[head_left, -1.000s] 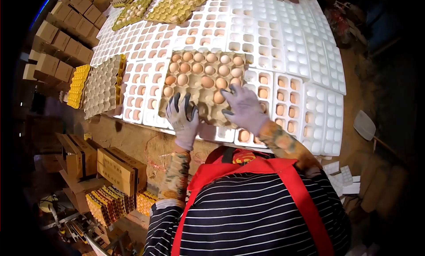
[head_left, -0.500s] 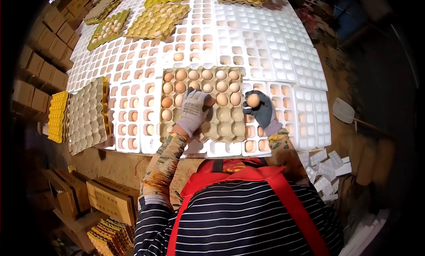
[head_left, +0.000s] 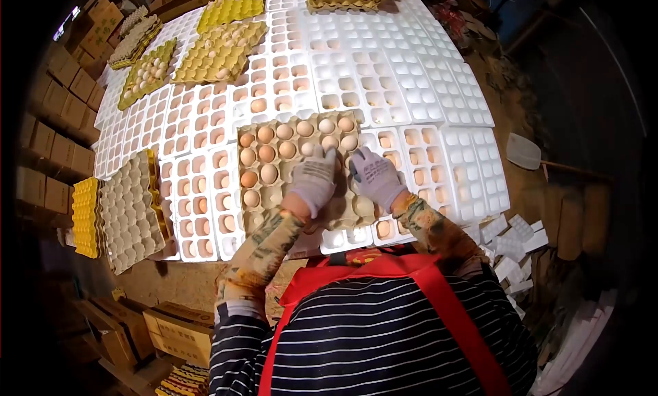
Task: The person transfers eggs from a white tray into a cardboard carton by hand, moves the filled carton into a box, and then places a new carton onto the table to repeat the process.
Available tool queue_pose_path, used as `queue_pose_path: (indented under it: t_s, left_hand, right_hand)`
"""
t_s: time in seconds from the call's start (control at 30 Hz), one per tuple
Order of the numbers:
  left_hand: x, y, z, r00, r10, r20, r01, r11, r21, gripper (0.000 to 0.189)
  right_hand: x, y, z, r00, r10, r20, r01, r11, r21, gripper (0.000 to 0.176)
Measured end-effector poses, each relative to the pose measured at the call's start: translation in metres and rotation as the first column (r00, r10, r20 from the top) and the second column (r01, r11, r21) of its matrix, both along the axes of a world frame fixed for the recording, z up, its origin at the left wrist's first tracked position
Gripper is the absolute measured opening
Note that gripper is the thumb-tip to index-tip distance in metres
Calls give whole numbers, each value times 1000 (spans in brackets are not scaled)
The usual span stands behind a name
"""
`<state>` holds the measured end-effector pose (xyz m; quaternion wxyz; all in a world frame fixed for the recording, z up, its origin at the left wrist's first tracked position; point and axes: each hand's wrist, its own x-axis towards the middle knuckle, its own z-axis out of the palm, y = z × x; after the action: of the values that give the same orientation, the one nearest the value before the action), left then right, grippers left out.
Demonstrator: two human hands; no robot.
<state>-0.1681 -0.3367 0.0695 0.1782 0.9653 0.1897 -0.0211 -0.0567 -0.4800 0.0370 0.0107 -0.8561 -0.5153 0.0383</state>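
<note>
A grey-brown pulp egg tray (head_left: pixel 274 203) lies before me, its far rows filled with brown eggs (head_left: pixel 284 131) and several near cups bare. My left hand (head_left: pixel 315 180), in a pale grey glove, is palm down over the middle of the tray, fingers curled into the cups. At the tray's right side, my right hand (head_left: pixel 375 175) is also palm down, fingers bent together and pointing inward. What either hand has under its fingertips is hidden by the gloves.
White foam egg trays (head_left: pixel 185 164) cover the table, many holding eggs. Stacked pulp trays (head_left: pixel 130 207) stand at the left edge, with yellow trays (head_left: pixel 219 50) further back. Cardboard boxes (head_left: pixel 51 146) line the left side. Loose foam pieces (head_left: pixel 510 249) lie at lower right.
My right hand has turned from palm up with an egg showing to palm down, and moved left over the tray. My left hand has shifted slightly within the tray. The view has shifted a little.
</note>
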Motion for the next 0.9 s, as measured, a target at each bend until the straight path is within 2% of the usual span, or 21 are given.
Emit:
queue_pose_path:
  t_s: [0.07, 0.1, 0.13, 0.2, 0.23, 0.3, 0.33, 0.4, 0.43, 0.47, 0.5, 0.53, 0.6, 0.63, 0.67, 0.7, 0.73, 0.8, 0.83, 0.87, 0.9]
  left_hand:
    - [8, -5, -45, 997, -76, -12, 77, 963, 259, 50]
    - [8, -6, -40, 995, -71, 66, 53, 967, 248, 44]
    - [7, -4, -35, 995, -77, 66, 58, 965, 255, 44]
    - [4, 0, -23, 987, -104, 123, 95, 992, 84, 27]
    - [5, 4, -25, 986, -112, 121, 102, 991, 86, 27]
    - [10, 12, -30, 992, -78, 99, 86, 994, -74, 37]
    - [7, 17, -31, 992, -80, 96, 87, 994, -71, 37]
    - [0, 28, -35, 937, 19, 348, 85, 956, -280, 58]
    - [2, 33, -44, 851, 170, 496, 133, 845, -518, 63]
    - [-5, 32, -55, 807, 349, 476, 83, 732, -676, 55]
    - [-12, 40, -54, 773, 550, 317, 169, 303, -938, 52]
    - [-18, 47, -44, 759, 647, 77, 265, -197, -944, 50]
    - [-28, 59, -16, 822, 561, 95, 277, -249, -928, 48]
    - [-21, 68, -29, 849, 498, 178, 214, -15, -977, 49]
    - [-9, 74, -42, 878, 412, 245, 162, 227, -960, 50]
    - [6, 79, -63, 848, 234, 475, 189, 704, -685, 48]
    - [16, 64, -25, 967, 141, 212, -77, 956, -284, 51]
    - [36, 38, 3, 993, 68, 101, -78, 992, 100, 51]
    - [48, 40, -12, 999, 1, 41, -8, 984, 176, 49]
    - [59, 44, -29, 998, -62, -23, 66, 966, 248, 48]
    - [66, 34, -20, 999, 3, -44, 8, 970, 244, 40]
  right_hand:
    - [8, -1, 4, 968, -12, -253, 54, 986, 158, 37]
    - [12, -2, 4, 964, -1, -266, 54, 980, 191, 42]
    - [14, -1, 2, 964, -5, -266, 59, 978, 198, 42]
    - [16, 0, 3, 979, 26, -201, 3, 990, 141, 47]
    - [16, 2, 6, 979, 20, -204, 10, 990, 144, 47]
    - [16, 7, 12, 983, -11, -186, 11, 1000, -1, 51]
    - [20, 8, 11, 982, -12, -189, 13, 1000, 3, 51]
    - [30, 3, 10, 967, 98, -236, -64, 987, 145, 52]
    - [35, -2, 5, 967, 95, -237, -61, 987, 148, 52]
    - [40, -9, 1, 725, 66, -685, 225, 918, 326, 55]
    - [46, -17, -2, 296, 175, -939, 538, 782, 315, 58]
    - [50, -28, 8, -8, 334, -942, 652, 717, 249, 61]
    - [59, -30, 9, -110, 384, -917, 653, 724, 225, 55]
    - [62, -21, 8, 333, 262, -906, 474, 784, 401, 50]
    - [64, -7, 5, 721, 170, -671, 233, 853, 467, 46]
    - [52, 5, 26, 884, -44, -466, 196, 939, 284, 39]
    - [50, 19, 24, 963, -13, -271, 73, 975, 212, 36]
    - [57, 46, 11, 995, 99, 4, -99, 995, 23, 33]
    - [63, 62, -5, 960, 227, 164, -193, 961, -197, 30]
    - [60, 65, 15, 984, 157, 89, -140, 974, -178, 30]
    - [61, 67, 23, 985, 143, 92, -126, 977, -170, 26]
